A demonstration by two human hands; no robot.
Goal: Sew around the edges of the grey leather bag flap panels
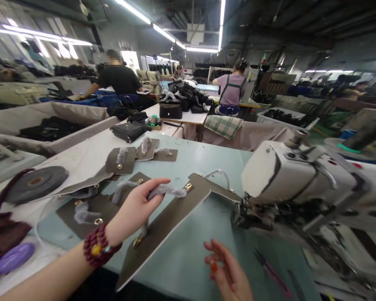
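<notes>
My left hand (144, 202) is closed around the plastic-wrapped handle (169, 191) of a grey-brown bag panel (175, 217). The panel is tilted above the table, its pale edge facing me, and gold-coloured rings join the handle to it. My right hand (227, 269) is apart from the panel, its fingers loosely bent and spread with nothing held; an orange patch shows at a fingertip. Another panel with a wrapped handle (221, 173) lies behind, close to the sewing machine (269, 175). More such panels (122, 161) lie to the left.
Pink-handled thread snips (274, 271) lie right of my right hand on the pale green tabletop (188, 259). At left are a roll of dark tape (34, 184) and a purple object (15, 257). A black bag (130, 130) lies farther back. Two people work beyond the table.
</notes>
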